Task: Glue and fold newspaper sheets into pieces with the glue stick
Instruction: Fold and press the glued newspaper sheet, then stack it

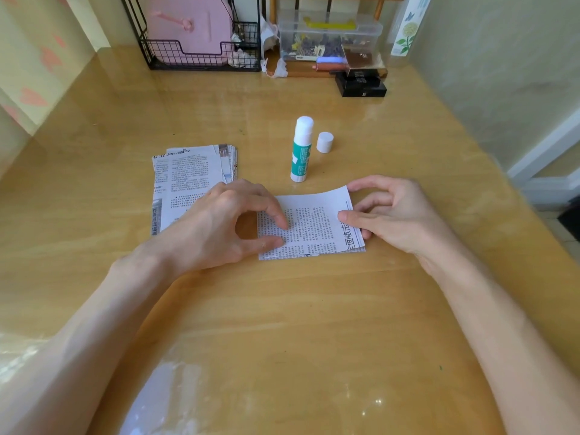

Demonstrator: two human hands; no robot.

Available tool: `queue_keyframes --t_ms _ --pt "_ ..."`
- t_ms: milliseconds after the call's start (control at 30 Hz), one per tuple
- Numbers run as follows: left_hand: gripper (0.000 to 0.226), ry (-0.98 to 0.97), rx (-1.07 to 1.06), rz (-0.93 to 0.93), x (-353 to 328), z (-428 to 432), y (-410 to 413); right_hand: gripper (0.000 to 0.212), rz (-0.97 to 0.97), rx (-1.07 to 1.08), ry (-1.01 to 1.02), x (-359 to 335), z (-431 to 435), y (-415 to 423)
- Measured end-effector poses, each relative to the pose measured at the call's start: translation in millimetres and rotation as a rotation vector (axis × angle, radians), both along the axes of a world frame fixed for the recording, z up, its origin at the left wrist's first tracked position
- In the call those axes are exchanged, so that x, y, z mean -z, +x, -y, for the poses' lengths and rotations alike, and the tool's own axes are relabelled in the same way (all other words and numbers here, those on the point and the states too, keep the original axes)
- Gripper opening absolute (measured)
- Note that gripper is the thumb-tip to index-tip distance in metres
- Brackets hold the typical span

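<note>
At the middle of the desk (282,309) I press the folded newspaper sheet (314,227) down with the bent fingertips of my left hand (226,221), so it cannot slide. My right hand (392,211) pinches its right edge, thumb on top, to align the layers. The sheet is densely printed and its far right corner lifts; the glue stick (302,149) stands uncapped behind it.

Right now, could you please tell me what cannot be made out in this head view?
- Whether glue lies inside the folded sheet: its top layer covers it.
- Near right corner of the newspaper stack: the left hand hides it.
- Folded sheet's right edge: the right hand pinching it covers part.
- Clear box contents: too small and blurred.
</note>
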State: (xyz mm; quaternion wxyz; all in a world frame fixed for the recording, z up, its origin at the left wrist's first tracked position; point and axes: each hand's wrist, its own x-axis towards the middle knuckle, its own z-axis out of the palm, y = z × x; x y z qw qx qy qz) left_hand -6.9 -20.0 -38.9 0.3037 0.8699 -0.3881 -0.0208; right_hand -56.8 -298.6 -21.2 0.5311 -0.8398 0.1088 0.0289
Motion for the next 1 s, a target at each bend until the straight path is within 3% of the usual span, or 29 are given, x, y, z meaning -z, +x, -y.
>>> queue_keyframes --t_ms 233,400,700,833,1000 --pt "0.025 0.089 0.031 0.052 2 4 -6 0.044 0.062 -0.026 -0.149 8 1 2" --pt "0.034 0.107 0.038 0.073 4 5 -5 0.058 0.124 0.020 -0.368 9 2 1" --pt "0.034 0.103 0.027 0.124 8 9 -6 0.042 0.347 -0.202 -0.508 20 -13 1" --pt "0.048 0.122 0.004 0.142 9 9 -7 0.022 0.481 -0.349 -0.576 26 -17 1" --pt "0.072 0.185 -0.036 0.188 7 7 -7 0.037 0.468 -0.455 -0.588 30 -20 4"
